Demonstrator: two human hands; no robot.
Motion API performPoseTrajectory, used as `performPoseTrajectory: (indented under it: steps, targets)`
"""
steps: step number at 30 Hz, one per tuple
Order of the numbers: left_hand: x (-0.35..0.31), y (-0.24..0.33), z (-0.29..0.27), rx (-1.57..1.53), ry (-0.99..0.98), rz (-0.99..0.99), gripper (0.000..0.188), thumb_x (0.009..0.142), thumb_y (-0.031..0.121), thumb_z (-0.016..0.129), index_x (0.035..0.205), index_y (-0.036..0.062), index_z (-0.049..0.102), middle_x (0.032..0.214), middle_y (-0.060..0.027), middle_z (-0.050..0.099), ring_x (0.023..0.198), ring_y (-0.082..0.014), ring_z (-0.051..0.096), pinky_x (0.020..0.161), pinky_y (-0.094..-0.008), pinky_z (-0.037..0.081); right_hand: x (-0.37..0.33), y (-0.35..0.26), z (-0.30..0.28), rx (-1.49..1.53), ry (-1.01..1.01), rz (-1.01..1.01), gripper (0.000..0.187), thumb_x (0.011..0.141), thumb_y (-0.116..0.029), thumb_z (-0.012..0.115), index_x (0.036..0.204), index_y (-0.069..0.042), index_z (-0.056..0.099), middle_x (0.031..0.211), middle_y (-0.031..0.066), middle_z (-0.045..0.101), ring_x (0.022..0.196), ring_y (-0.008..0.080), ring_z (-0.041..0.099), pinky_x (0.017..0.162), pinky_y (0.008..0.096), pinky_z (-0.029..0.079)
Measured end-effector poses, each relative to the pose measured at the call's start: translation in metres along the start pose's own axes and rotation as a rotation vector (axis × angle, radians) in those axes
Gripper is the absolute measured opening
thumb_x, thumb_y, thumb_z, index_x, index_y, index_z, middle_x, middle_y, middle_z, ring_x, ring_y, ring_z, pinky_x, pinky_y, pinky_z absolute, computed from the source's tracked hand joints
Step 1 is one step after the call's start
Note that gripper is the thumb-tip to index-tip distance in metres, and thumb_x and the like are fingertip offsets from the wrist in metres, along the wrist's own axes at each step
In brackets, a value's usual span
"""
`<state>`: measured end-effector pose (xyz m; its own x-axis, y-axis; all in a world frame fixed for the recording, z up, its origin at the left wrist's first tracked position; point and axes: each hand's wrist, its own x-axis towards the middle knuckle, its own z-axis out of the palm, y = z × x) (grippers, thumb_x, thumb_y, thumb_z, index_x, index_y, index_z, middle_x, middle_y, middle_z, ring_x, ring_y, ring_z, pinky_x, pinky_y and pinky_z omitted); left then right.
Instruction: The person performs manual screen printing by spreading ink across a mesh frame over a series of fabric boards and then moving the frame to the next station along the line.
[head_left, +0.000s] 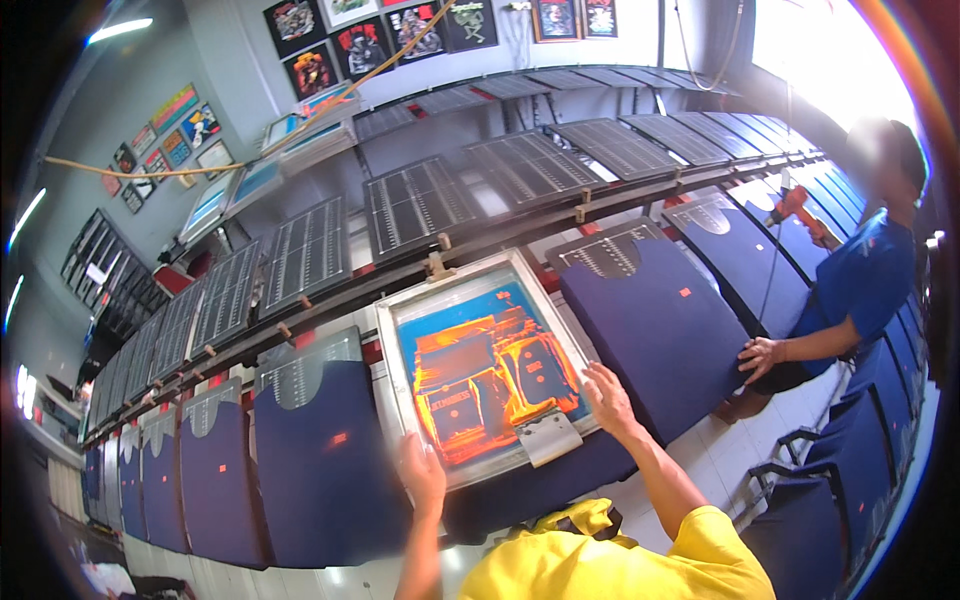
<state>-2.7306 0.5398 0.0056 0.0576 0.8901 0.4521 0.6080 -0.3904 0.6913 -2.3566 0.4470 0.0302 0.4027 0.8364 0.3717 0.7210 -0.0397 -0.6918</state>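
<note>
A silk-screen frame (515, 275) with a pale border rests over a dark navy shirt on a board in front of me. Its blue mesh (417, 327) is smeared with bright orange ink (455, 410). A metal squeegee (548, 437) leans in the frame's lower right part, its end over the near edge. My left hand (424, 472) is at the frame's lower left side, fingers extended. At the right side, my right hand (609, 402) has its fingers apart, beside the border. Neither hand is on the squeegee.
Navy shirts (315, 460) lie on boards to both sides along a rail. Bare dark boards (415, 205) line its far side. On the right, a co-worker in a blue shirt (868, 275) holds an orange heat-gun-like tool (790, 205) and touches a shirt (655, 320).
</note>
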Motion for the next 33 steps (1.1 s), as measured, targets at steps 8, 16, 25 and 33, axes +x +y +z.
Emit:
performPoseTrajectory:
  steps: [8, 16, 25, 33]
  targets:
    - [-0.002, -0.060, -0.002, -0.238, -0.149, -0.534, 0.051, 0.099, 0.024, 0.055, 0.136, -0.0110, 0.051, 0.134, -0.0297, 0.058, 0.128, -0.0365, 0.056, 0.109, -0.0403, 0.041, 0.033, 0.045, 0.028, 0.461, -0.018, 0.188, 0.039, 0.106, -0.030, 0.047, 0.129, -0.001, 0.061, 0.144, 0.0177, 0.053, 0.135, 0.0273, 0.049, 0.113, 0.0370, 0.036]
    - [0.009, -0.048, 0.004, -0.384, -0.085, -0.630, 0.045, 0.102, 0.019, 0.054, 0.135, -0.0122, 0.052, 0.121, -0.0188, 0.068, 0.109, -0.0188, 0.064, 0.094, -0.0293, 0.047, 0.033, 0.052, 0.023, 0.677, -0.064, 0.249, 0.049, 0.108, -0.033, 0.044, 0.137, 0.005, 0.053, 0.145, 0.0157, 0.052, 0.138, 0.0232, 0.044, 0.118, 0.0374, 0.030]
    - [0.020, -0.013, -0.021, -0.470, -0.044, -0.548, 0.045, 0.099, 0.021, 0.059, 0.132, -0.0100, 0.056, 0.107, -0.0138, 0.070, 0.092, -0.0141, 0.063, 0.082, -0.0300, 0.050, 0.040, 0.055, 0.000, 1.236, -0.186, 0.364, 0.070, 0.104, -0.052, 0.034, 0.142, 0.005, 0.047, 0.148, 0.0194, 0.048, 0.143, 0.0293, 0.038, 0.122, 0.0410, 0.020]
    - [0.016, 0.003, -0.044, -0.353, -0.011, -0.458, 0.051, 0.101, 0.028, 0.058, 0.132, -0.0130, 0.055, 0.128, -0.0226, 0.064, 0.123, -0.0242, 0.059, 0.107, -0.0349, 0.042, 0.037, 0.026, -0.019, 1.359, -0.253, 0.313, 0.071, 0.103, -0.053, 0.039, 0.144, 0.004, 0.044, 0.154, 0.0235, 0.040, 0.148, 0.0310, 0.029, 0.123, 0.0411, 0.014]
